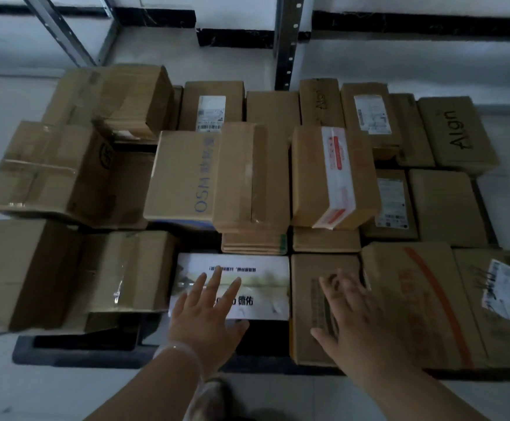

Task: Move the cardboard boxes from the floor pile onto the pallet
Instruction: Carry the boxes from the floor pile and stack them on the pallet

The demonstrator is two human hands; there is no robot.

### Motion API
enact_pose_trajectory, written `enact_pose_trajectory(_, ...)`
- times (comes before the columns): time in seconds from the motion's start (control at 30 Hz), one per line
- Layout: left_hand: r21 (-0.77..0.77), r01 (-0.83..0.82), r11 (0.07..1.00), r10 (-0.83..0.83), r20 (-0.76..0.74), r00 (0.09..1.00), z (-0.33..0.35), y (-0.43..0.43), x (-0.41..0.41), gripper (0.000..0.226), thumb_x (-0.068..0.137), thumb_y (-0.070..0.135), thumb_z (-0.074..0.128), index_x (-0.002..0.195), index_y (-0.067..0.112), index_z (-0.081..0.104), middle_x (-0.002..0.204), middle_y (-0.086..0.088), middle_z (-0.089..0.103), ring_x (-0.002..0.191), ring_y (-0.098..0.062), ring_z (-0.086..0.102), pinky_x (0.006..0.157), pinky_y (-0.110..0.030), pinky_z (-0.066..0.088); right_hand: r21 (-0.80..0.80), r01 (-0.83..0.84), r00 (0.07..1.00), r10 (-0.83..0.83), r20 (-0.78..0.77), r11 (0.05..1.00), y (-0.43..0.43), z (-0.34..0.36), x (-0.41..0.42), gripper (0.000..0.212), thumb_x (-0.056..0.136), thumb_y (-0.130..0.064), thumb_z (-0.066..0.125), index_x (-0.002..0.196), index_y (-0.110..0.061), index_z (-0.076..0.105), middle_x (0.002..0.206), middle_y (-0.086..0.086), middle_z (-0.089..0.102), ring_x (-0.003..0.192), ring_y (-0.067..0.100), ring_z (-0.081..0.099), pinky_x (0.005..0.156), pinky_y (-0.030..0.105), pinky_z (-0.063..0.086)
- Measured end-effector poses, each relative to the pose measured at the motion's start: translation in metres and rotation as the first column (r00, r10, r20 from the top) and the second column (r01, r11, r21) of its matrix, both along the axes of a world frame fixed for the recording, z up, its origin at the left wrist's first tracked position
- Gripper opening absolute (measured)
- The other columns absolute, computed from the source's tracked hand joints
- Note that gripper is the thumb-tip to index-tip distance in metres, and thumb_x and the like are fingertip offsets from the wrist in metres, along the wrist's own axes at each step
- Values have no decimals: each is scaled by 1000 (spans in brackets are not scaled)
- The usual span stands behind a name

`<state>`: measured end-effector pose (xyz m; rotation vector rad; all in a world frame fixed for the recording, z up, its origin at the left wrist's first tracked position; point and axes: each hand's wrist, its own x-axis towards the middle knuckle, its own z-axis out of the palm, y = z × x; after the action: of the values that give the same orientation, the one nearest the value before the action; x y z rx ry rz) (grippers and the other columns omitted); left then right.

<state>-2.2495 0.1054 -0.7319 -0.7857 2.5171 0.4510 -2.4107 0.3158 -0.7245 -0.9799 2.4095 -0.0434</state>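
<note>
While left hand and right hand splay (empty), boxes lie beneath

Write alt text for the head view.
Two open hands reach over boxes at the near edge of a dark pallet: left hand over a white printed box, right hand over a brown cardboard box. More cardboard boxes cover the pallet behind.

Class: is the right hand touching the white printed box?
Apart: head view shows right hand over the brown box, clear of the white printed box.
</note>
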Motion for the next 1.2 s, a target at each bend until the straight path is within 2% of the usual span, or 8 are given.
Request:
enact_pose_trajectory(0.4,-101,151,983,-165,-147,975,-114,9,31,70,92,70,20,140,55,-28,147,17,-44,134,-11,-42,114,-38,-20,-15,-32,995,31,-97,999,8,-97,53,70,89,-77,11,143,-54,-28,150,-21,-43,139,4,-38,113,32,-25)
enact_pose_trajectory(0.53,-134,150,980,-176,-218,960,-128,10,36,68,78,75,5,127,61,-39,143,19,-48,128,-12,-50,107,-36,-30,-14,13,986,-15,-165,1000,0,-97,64,77,93,-70,3,149,-34,42,159,0,32,146,20,26,114,37,11)
enact_pose_trajectory(0.67,-77,117,990,-133,-272,953,-140,9,35,73,77,79,17,124,67,-38,137,24,-54,129,-11,-49,105,-37,-31,27,30,989,-25,-149,999,-5,-94,68,78,96,-68,8,136,-25,60,144,3,54,128,29,54,104,43,25)
enact_pose_trajectory(0.9,-77,162,984,-179,-368,912,-114,-15,48,77,83,73,26,143,57,-19,141,23,-44,147,-13,-23,110,-36,-22,37,-66,968,73,-241,997,-18,-96,67,95,58,-84,-34,146,-54,-15,157,-19,-27,148,10,-18,119,34,-5)
enact_pose_trajectory(0.97,-230,124,965,-213,-418,883,-96,-28,61,73,83,69,31,149,55,4,159,15,-17,151,-19,1,115,-41,-8,23,-82,985,85,-150,996,-32,-88,76,90,50,-83,-39,136,-56,-34,145,-24,-45,136,3,-38,116,29,-15)
enact_pose_trajectory(1.03,-289,19,957,-152,-446,882,-80,-45,77,70,82,67,31,149,51,18,163,7,7,148,-21,19,115,-45,12,47,-208,970,212,-116,977,-49,-77,85,88,69,-82,-28,149,-56,-4,162,-13,-18,150,9,-8,118,27,0)
enact_pose_trajectory(1.1,-303,-80,949,-61,-431,900,-75,-66,91,68,86,71,24,146,56,-3,161,9,-12,150,-18,1,118,-45,2,65,-235,967,240,-83,970,-67,-69,95,79,93,-69,-6,145,-41,46,156,-1,37,140,21,42,110,33,22)
enact_pose_trajectory(1.2,-286,-252,925,150,-336,930,-84,-96,106,67,87,76,18,144,59,-14,161,8,-23,149,-22,-12,119,-48,-5,-32,-291,946,282,-161,956,-93,-85,95,70,84,-74,-10,150,-54,2,163,-13,-8,152,14,-2,120,31,1)
